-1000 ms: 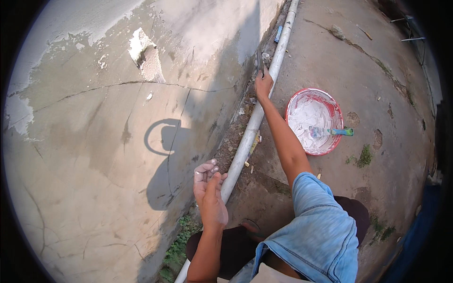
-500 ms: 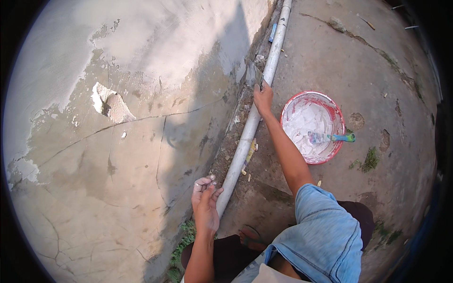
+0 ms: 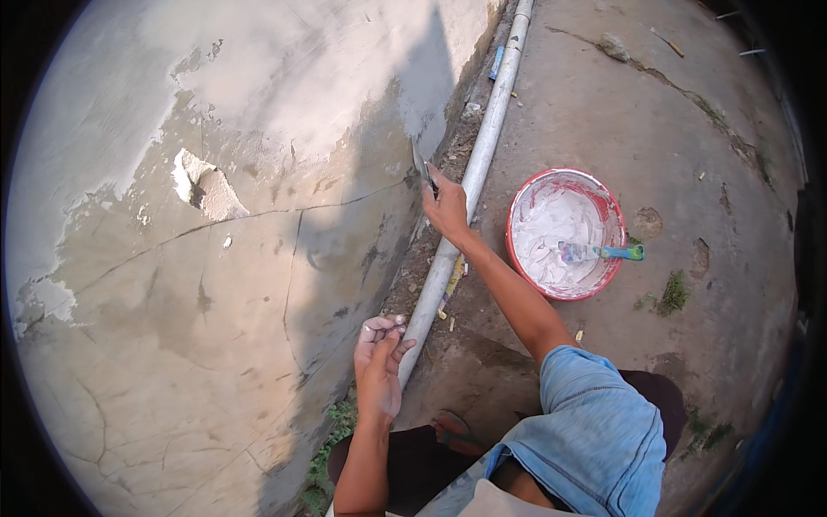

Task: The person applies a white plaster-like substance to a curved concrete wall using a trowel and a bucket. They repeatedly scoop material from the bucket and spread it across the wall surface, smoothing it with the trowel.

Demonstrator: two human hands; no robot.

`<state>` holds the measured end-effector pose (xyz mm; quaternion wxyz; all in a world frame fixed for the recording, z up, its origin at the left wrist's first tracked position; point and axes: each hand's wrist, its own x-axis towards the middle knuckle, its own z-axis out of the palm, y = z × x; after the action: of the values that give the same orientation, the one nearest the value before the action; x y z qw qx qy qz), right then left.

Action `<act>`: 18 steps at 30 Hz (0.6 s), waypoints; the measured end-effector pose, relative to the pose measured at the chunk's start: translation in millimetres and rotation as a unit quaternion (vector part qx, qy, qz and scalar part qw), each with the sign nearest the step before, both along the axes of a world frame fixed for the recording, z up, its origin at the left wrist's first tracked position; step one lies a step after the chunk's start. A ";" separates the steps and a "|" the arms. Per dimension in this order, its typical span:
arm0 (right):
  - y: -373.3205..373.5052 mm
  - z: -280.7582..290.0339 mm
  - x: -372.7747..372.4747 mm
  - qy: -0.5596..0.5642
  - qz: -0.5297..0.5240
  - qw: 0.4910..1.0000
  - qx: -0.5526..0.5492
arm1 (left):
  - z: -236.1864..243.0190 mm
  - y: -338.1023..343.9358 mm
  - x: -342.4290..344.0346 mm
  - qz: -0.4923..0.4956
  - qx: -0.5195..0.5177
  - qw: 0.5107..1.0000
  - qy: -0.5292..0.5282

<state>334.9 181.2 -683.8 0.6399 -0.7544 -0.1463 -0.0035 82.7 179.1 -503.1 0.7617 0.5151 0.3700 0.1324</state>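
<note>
My right hand point(image 3: 447, 207) is closed around a trowel point(image 3: 419, 162); its thin metal blade, seen nearly edge-on, points away and rests at or very near the lower part of the wall point(image 3: 215, 276). Over the near end of the white pipe, my left hand point(image 3: 377, 366) is raised with loosely curled fingers, white paste on the fingertips and no tool visible in it. Right of my right forearm stands a red bucket point(image 3: 617, 274) of whitish paste point(image 3: 556, 215). Across its rim lies a putty knife point(image 3: 618, 252) with a blue-green handle, its blade in the paste.
Along the wall's foot runs a long white pipe point(image 3: 482, 155), with rubble and a small blue object point(image 3: 497, 63) beside it. The wall has a broken pale hole point(image 3: 211, 191) and several cracks. Weeds point(image 3: 674, 293) grow from the cracked concrete floor point(image 3: 732, 224).
My right hand has moved left from over the pipe to the wall, bringing the trowel blade into sight. The left hand has barely shifted.
</note>
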 end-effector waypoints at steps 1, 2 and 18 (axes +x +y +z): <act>-1.7 8.7 -7.3 0.006 0.028 1.000 -0.003 | 1.6 -1.2 -0.9 -0.004 -0.003 1.000 -0.003; -10.8 17.2 -2.3 0.014 0.025 1.000 0.011 | 3.4 -2.4 -2.4 -0.006 -0.006 1.000 -0.005; 22.8 76.7 -58.5 -0.164 -0.008 0.983 0.078 | 19.4 -8.1 -11.9 -0.021 0.042 0.999 0.003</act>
<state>276.4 204.1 -607.1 0.6642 -0.6922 -0.2428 -0.1436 70.8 170.9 -483.8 0.7409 0.5545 0.3557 0.1306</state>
